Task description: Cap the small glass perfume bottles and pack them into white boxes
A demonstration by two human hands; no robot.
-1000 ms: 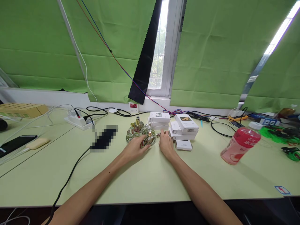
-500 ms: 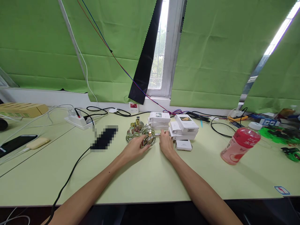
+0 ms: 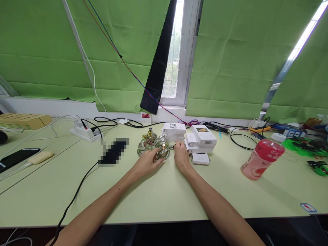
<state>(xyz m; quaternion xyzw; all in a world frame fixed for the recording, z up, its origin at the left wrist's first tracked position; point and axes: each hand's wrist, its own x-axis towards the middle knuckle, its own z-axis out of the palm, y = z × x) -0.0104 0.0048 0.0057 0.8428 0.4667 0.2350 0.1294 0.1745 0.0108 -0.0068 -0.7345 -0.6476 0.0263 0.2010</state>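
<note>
Several round glass perfume bottles (image 3: 150,143) with gold caps stand clustered mid-table. My left hand (image 3: 146,163) reaches to the nearest bottle (image 3: 163,152), its fingers curled against the glass. My right hand (image 3: 180,157) rests just right of that bottle, fingers bent around a small silvery item (image 3: 174,146) next to the stacked white boxes (image 3: 200,140). One more white box (image 3: 201,158) lies flat right of my right hand.
A pink drink bottle (image 3: 262,158) stands at the right. A power strip (image 3: 84,132) and black cables (image 3: 77,191) lie to the left, with a phone (image 3: 16,156) and tan boxes (image 3: 24,120) further left. Green objects (image 3: 307,147) crowd the far right.
The view shifted slightly; both hands stay at the bottle, and my right hand has edged a little closer to it.
</note>
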